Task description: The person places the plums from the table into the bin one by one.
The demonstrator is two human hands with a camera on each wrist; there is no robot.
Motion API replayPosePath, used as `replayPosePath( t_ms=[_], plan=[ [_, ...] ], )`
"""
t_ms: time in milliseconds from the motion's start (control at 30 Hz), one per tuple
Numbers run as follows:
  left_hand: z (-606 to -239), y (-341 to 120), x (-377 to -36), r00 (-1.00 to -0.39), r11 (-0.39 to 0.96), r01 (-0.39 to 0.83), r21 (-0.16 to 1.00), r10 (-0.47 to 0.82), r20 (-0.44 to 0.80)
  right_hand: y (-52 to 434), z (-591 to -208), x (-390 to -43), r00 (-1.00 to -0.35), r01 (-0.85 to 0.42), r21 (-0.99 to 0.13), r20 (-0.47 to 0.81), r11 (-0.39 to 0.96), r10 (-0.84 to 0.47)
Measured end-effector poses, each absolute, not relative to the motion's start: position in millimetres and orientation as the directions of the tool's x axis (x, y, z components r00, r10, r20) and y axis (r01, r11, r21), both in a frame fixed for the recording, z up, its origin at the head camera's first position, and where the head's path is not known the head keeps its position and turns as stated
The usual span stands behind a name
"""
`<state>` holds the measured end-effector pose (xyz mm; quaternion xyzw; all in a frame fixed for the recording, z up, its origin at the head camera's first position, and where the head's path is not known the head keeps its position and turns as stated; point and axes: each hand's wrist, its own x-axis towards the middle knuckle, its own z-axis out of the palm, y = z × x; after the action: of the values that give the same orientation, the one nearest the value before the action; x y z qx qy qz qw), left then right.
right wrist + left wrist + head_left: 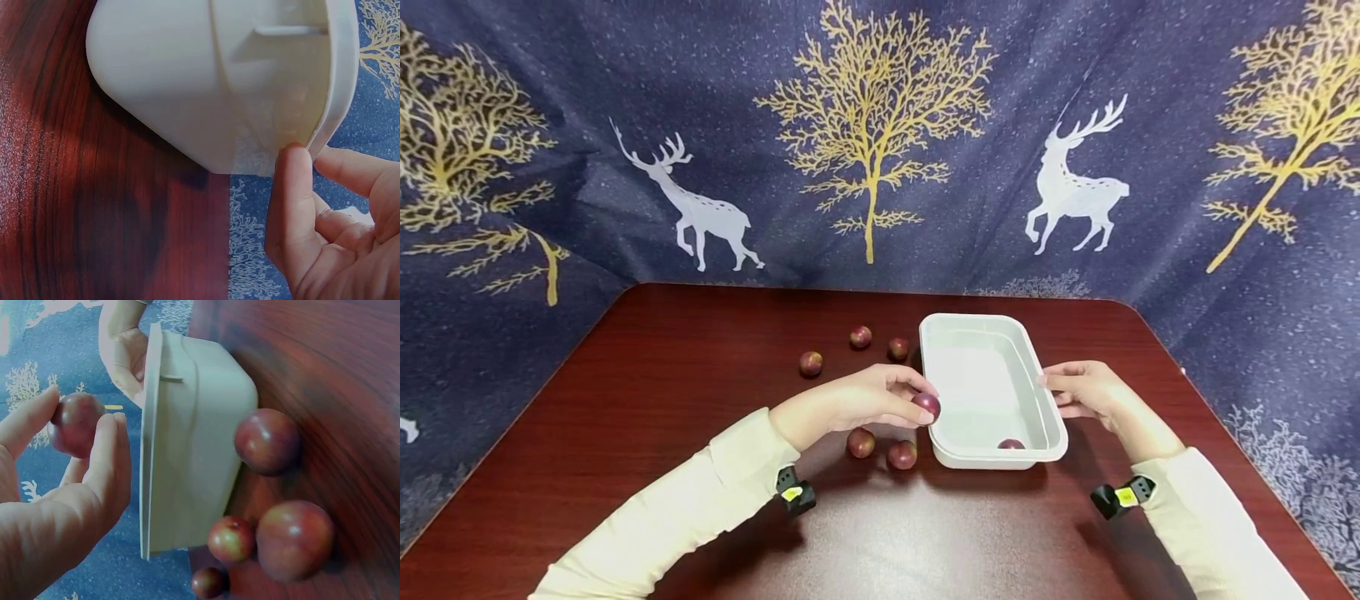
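Observation:
My left hand [871,397] pinches a dark red plum [927,407] between thumb and fingertips, over the near left rim of a white plastic bin [1052,417]. The left wrist view shows this held plum [77,425] level with the bin's upper edge. On the bin's right side, my right hand [1088,388] grips the rim, thumb and finger close on the edge in the right wrist view. Inside the bin, by its near wall, lies another plum [1011,444], partly hidden by the rim.
Several plums lie on the dark red wooden table [700,467] left of the bin: two near ones, including a plum [902,454] close to its corner, and a group farther back, including a plum [861,337]. A blue cloth [880,150] with deer and trees hangs behind.

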<state>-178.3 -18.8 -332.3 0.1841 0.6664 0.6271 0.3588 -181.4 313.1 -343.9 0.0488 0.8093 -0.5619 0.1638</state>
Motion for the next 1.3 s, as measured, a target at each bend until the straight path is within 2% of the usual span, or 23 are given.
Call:
replayPosePath(
  t_ms=[433,633,1300],
  plan=[
    [-325.4,15.1,-191.0,-0.682,0.142,-0.278,0.950,0.668,-0.299,312.6,-344.6,-180.5,-0.943,0.254,-0.897,-0.312,0.361,-0.114],
    [-324.8,30.2,-194.4,-0.714,0.131,-0.321,0.938,0.618,-0.331,312.4,-346.1,-181.8,-0.942,0.254,-0.900,-0.312,0.354,-0.119],
    [-335.2,76.5,-196.9,-0.747,0.056,-0.363,0.930,0.579,-0.326,316.5,-349.1,-183.3,-0.939,0.256,-0.903,-0.317,0.345,-0.134]
  ],
)
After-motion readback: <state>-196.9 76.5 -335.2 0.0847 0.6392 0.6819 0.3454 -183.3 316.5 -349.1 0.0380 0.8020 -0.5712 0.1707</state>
